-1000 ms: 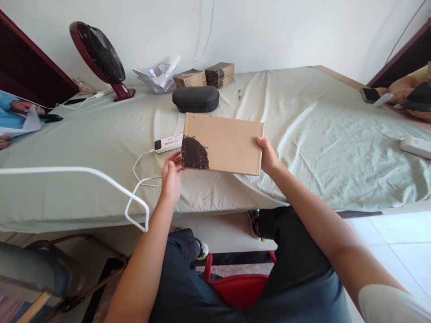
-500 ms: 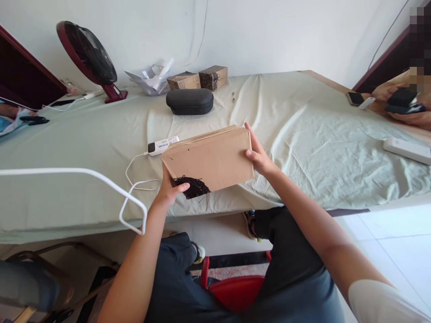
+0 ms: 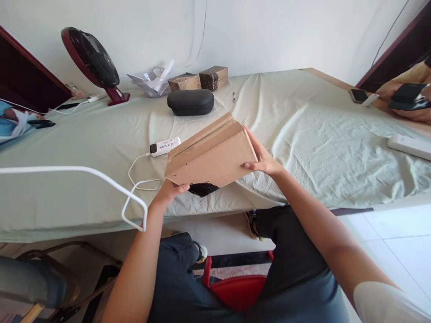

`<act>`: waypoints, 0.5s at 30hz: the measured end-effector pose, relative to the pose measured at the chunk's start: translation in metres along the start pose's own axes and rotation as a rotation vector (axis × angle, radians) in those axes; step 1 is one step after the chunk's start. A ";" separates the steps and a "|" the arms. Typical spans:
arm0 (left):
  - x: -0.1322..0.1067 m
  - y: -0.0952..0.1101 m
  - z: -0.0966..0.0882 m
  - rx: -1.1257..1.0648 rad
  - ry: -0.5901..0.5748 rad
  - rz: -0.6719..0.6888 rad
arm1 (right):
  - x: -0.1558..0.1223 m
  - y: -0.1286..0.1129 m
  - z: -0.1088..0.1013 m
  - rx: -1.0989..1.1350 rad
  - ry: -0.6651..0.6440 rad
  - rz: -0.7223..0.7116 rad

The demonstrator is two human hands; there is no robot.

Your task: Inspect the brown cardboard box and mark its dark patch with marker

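Note:
Between both hands I hold a brown cardboard box [image 3: 215,150], tilted above the front of the cloth-covered table. My left hand [image 3: 170,192] grips its lower left corner, with the thumb on the near face beside a patch of black scribble [image 3: 203,189]. My right hand [image 3: 264,159] clasps the right end, thumb on the near face and fingers behind the edge. The top face shows a lengthwise seam. Just behind the box's left end lies a white device with a black end [image 3: 164,146], joined to a white cable [image 3: 130,169]. The box's underside is hidden.
A black zip case [image 3: 190,102] lies behind the box, with two smaller cardboard boxes [image 3: 213,78] and a plastic bag of papers [image 3: 153,80] beyond. A fan [image 3: 90,58] stands back left. A thick white cable [image 3: 84,169] crosses at left. Another person's hands hold a dark object [image 3: 407,95] at right.
The box has tipped toward me and its right end has risen, so more of its top face shows. Both hands have turned with it and still hold it.

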State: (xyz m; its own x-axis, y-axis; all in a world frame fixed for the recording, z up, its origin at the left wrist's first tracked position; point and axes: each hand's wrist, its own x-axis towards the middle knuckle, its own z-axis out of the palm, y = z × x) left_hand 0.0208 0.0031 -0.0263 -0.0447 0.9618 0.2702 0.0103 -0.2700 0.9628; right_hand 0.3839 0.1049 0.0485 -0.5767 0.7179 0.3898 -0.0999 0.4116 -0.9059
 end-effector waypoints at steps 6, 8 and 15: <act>-0.005 0.005 -0.002 0.010 0.002 -0.058 | 0.004 0.017 -0.005 -0.086 -0.083 -0.042; -0.007 0.011 0.001 -0.054 -0.025 -0.113 | 0.003 0.018 -0.006 -0.115 -0.103 -0.061; -0.007 0.039 0.022 -0.278 0.025 -0.151 | 0.000 0.017 -0.007 -0.204 -0.134 -0.087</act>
State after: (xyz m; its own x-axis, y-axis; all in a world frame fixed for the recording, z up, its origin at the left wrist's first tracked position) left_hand 0.0430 -0.0134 0.0089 -0.0498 0.9915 0.1203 -0.2718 -0.1293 0.9536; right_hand 0.3879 0.1160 0.0341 -0.6771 0.5996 0.4266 0.0040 0.5828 -0.8126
